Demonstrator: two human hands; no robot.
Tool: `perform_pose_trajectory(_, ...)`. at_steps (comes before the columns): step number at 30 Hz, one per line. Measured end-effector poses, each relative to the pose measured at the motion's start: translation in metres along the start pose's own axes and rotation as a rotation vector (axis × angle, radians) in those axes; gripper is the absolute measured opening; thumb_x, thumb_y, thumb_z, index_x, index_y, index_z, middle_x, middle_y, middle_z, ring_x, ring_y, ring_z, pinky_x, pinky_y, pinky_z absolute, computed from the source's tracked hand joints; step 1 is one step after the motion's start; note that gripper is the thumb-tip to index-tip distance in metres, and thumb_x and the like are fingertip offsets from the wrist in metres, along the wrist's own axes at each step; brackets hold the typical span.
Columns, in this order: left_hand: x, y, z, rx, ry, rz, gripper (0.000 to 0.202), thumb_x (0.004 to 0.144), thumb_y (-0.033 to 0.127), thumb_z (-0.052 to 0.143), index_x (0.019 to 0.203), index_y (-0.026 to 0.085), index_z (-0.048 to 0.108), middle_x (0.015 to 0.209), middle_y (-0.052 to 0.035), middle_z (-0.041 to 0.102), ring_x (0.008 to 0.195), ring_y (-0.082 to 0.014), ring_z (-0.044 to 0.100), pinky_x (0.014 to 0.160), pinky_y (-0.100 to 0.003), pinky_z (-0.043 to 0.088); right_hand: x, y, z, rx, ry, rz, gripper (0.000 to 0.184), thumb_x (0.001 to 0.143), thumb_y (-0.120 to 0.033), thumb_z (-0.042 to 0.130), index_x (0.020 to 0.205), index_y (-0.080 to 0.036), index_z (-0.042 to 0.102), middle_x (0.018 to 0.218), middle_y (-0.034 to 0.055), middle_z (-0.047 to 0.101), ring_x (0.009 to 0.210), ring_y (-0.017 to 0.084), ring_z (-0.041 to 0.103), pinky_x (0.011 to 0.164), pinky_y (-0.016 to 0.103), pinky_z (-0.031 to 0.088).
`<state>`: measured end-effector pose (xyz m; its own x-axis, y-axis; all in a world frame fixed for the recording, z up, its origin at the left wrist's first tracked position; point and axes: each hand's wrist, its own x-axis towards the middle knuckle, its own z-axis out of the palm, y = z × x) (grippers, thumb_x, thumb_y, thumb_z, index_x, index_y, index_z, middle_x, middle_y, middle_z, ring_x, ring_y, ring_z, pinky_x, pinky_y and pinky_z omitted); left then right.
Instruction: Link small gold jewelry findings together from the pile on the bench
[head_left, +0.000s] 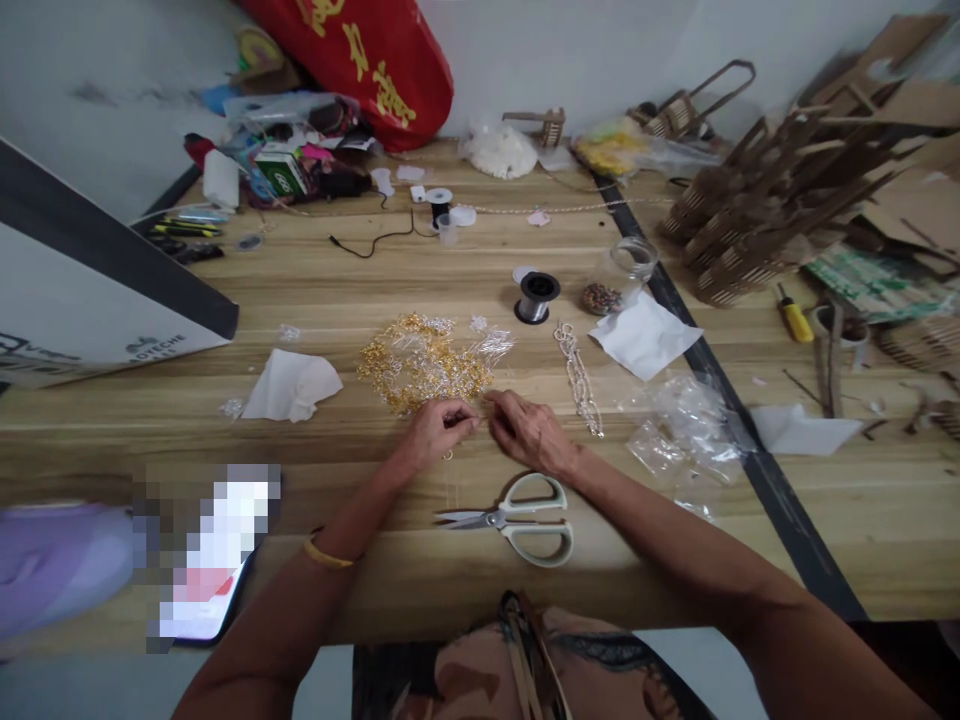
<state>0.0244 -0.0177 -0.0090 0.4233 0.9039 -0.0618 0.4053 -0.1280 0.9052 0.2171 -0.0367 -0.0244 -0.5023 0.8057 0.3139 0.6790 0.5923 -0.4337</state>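
Note:
My left hand [439, 432] is closed in a pinch at the near edge of a pile of gold and silver beaded strands [431, 370]. Fine, nearly clear thread [452, 490] hangs below it, with a small gold ring [448, 454] close under the fingers. Just to the right, my right hand [531, 432] has its fingers curled, the index finger reaching to the pile's edge. Whatever is between its fingertips is too small to make out. White-handled scissors [536, 518] lie below both hands, blades pointing left. Beyond the pile stands a spool of thin wire or thread [538, 297].
A silver chain [576, 385], white paper [646, 335], a jar of beads [622, 275] and clear plastic bags [686, 430] lie to the right. On the left are crumpled paper [292, 386], a phone [221, 560] and a large box [105, 290]. Small woven baskets [739, 215] crowd the far right.

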Motion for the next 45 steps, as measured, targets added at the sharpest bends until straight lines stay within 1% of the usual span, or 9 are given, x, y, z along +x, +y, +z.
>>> perform_pose_trajectory(8, 0.0018, 0.0003, 0.0028, -0.010, 0.017, -0.023, 0.015, 0.075, 0.025, 0.058, 0.070, 0.013, 0.064, 0.055, 0.0016, 0.056, 0.050, -0.0091, 0.049, 0.048, -0.019, 0.040, 0.0002, 0.0019, -0.0024, 0.042, 0.022, -0.018, 0.039, 0.087, -0.017, 0.049, 0.125, -0.017, 0.038, 0.097, 0.0081, 0.060, 0.079, 0.018, 0.062, 0.063, 0.025, 0.047)
perform_pose_trajectory(12, 0.0024, -0.0005, 0.0028, -0.036, 0.014, -0.028, 0.015, 0.075, 0.026, 0.058, 0.071, 0.013, 0.063, 0.056, 0.0018, 0.057, 0.048, -0.0086, 0.049, 0.046, -0.018, 0.041, -0.0007, 0.0010, -0.0057, 0.099, 0.048, -0.014, 0.042, 0.087, -0.020, 0.052, 0.126, -0.020, 0.037, 0.108, 0.0099, 0.058, 0.086, 0.019, 0.061, 0.064, 0.026, 0.048)
perform_pose_trajectory(15, 0.0024, -0.0002, 0.0023, -0.029, 0.007, -0.023, 0.016, 0.075, 0.027, 0.058, 0.070, 0.013, 0.063, 0.055, 0.0019, 0.057, 0.048, -0.0082, 0.049, 0.046, -0.017, 0.040, -0.0024, 0.0007, -0.0058, 0.174, 0.109, 0.013, 0.042, 0.087, -0.021, 0.052, 0.126, -0.019, 0.036, 0.112, 0.0111, 0.055, 0.076, 0.016, 0.060, 0.060, 0.025, 0.048)
perform_pose_trajectory(17, 0.0021, 0.0000, 0.0017, -0.030, 0.003, -0.032, 0.016, 0.076, 0.028, 0.059, 0.071, 0.013, 0.064, 0.057, 0.0015, 0.057, 0.048, -0.0084, 0.050, 0.046, -0.018, 0.040, -0.0035, 0.0009, -0.0051, 0.235, 0.152, 0.026, 0.037, 0.088, -0.021, 0.051, 0.123, -0.019, 0.037, 0.108, 0.0101, 0.056, 0.064, 0.012, 0.057, 0.055, 0.024, 0.047)
perform_pose_trajectory(19, 0.0018, 0.0001, 0.0012, -0.037, 0.001, -0.044, 0.017, 0.076, 0.029, 0.059, 0.072, 0.013, 0.064, 0.058, 0.0010, 0.058, 0.048, -0.0085, 0.050, 0.046, -0.018, 0.041, -0.0038, 0.0012, -0.0047, 0.277, 0.198, 0.014, 0.029, 0.089, -0.020, 0.050, 0.117, -0.019, 0.040, 0.104, 0.0091, 0.056, 0.060, 0.010, 0.054, 0.053, 0.024, 0.046)
perform_pose_trajectory(24, 0.0018, -0.0008, 0.0006, -0.080, -0.026, -0.068, 0.020, 0.076, 0.032, 0.059, 0.074, 0.013, 0.064, 0.061, 0.0004, 0.059, 0.047, -0.0079, 0.049, 0.044, -0.018, 0.041, -0.0010, 0.0018, -0.0062, 0.258, 0.275, -0.095, 0.008, 0.091, -0.016, 0.047, 0.098, -0.019, 0.048, 0.095, 0.0089, 0.057, 0.088, 0.018, 0.059, 0.069, 0.029, 0.052)
perform_pose_trajectory(30, 0.0022, -0.0025, 0.0017, -0.102, -0.026, -0.088, 0.019, 0.074, 0.031, 0.061, 0.072, 0.013, 0.063, 0.057, 0.0018, 0.056, 0.047, -0.0075, 0.049, 0.045, -0.017, 0.040, 0.0026, 0.0030, -0.0009, 0.219, 0.182, -0.140, 0.017, 0.094, -0.018, 0.043, 0.108, -0.019, 0.052, 0.106, 0.0113, 0.058, 0.096, 0.018, 0.059, 0.078, 0.031, 0.053)
perform_pose_trajectory(35, 0.0017, -0.0031, 0.0021, -0.108, -0.026, -0.101, 0.019, 0.074, 0.033, 0.061, 0.072, 0.014, 0.062, 0.056, 0.0031, 0.053, 0.047, -0.0075, 0.048, 0.045, -0.017, 0.041, 0.0034, 0.0040, 0.0018, 0.176, 0.081, -0.165, 0.022, 0.095, -0.020, 0.041, 0.112, -0.018, 0.055, 0.099, 0.0098, 0.061, 0.091, 0.018, 0.060, 0.078, 0.030, 0.053)
perform_pose_trajectory(45, 0.0015, -0.0006, 0.0007, -0.108, -0.024, -0.083, 0.020, 0.074, 0.033, 0.062, 0.072, 0.013, 0.063, 0.057, 0.0019, 0.058, 0.045, -0.0072, 0.049, 0.043, -0.017, 0.041, 0.0043, 0.0029, -0.0003, 0.136, 0.132, -0.157, 0.016, 0.095, -0.022, 0.041, 0.094, -0.016, 0.056, 0.086, 0.0075, 0.059, 0.076, 0.016, 0.056, 0.066, 0.027, 0.048)
